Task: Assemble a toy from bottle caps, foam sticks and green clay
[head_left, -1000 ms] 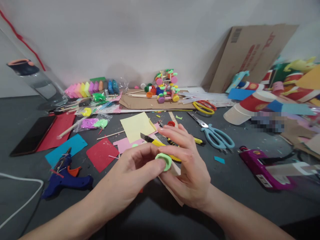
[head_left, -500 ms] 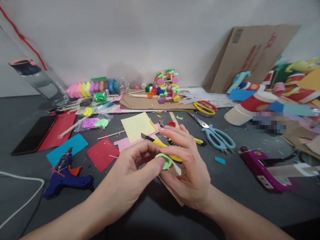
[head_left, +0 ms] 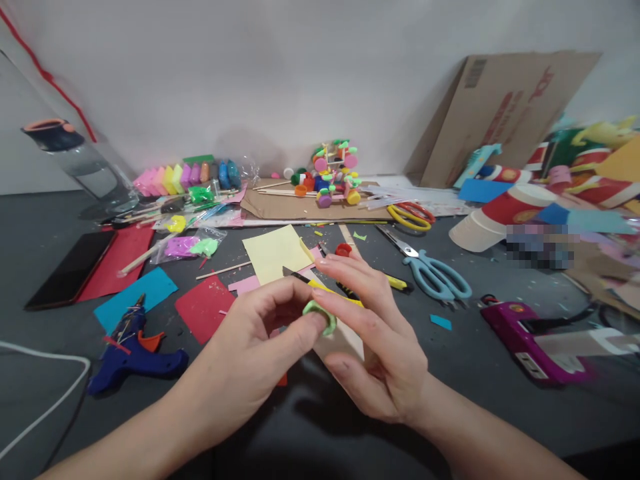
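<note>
In the middle of the head view, my left hand [head_left: 265, 343] pinches a small light-green curled clay piece [head_left: 330, 325] between thumb and bent fingers. My right hand [head_left: 387, 337] is curved around a pale, flat card-like piece [head_left: 345, 350], its index fingertip reaching to the green piece. The palm and fingers partly cover the pale piece. Just beyond the hands lies a yellow utility knife [head_left: 336, 292], largely hidden by them, its dark blade pointing left. A pale yellow paper square [head_left: 275, 253] rests behind it, over pink paper.
A blue hot glue gun [head_left: 135, 363] lies at left, near red [head_left: 207, 307] and blue paper. Blue-handled scissors [head_left: 435, 273] and a purple power strip [head_left: 513, 340] are at right. Coloured clay packs [head_left: 185, 177] and a small colourful model [head_left: 335, 172] stand at the back.
The green piece has turned and moved slightly left, now seen more edge-on. My right thumb has shifted down and left, exposing more of the pale piece.
</note>
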### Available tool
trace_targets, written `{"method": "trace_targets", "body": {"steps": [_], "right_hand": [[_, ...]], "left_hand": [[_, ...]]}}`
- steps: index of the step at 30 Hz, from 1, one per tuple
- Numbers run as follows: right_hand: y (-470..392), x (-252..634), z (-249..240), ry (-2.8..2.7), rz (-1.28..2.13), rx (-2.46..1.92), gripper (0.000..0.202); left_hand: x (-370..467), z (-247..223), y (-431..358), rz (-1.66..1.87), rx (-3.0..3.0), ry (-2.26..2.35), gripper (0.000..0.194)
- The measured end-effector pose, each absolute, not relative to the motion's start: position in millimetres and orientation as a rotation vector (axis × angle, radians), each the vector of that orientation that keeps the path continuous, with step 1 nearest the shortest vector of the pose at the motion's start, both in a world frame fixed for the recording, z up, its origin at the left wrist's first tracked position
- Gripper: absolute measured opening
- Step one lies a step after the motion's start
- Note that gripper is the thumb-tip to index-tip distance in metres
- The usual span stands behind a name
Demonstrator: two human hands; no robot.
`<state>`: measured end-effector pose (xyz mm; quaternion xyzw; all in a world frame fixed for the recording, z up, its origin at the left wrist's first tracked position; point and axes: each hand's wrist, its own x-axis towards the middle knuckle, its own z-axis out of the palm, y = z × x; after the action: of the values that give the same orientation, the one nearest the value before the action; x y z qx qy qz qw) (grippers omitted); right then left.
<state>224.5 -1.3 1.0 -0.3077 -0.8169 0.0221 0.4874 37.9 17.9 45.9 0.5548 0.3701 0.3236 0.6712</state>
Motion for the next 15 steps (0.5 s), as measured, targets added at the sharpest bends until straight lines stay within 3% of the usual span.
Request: {"method": "trace_targets", "body": {"steps": [15], "right_hand": [[-2.9,224.9,-1.1,-2.033,0.122,-0.753,0.052]], "left_hand": [[38.4,48.4,16.0,0.730,1.002,0.735,0.009]]}}
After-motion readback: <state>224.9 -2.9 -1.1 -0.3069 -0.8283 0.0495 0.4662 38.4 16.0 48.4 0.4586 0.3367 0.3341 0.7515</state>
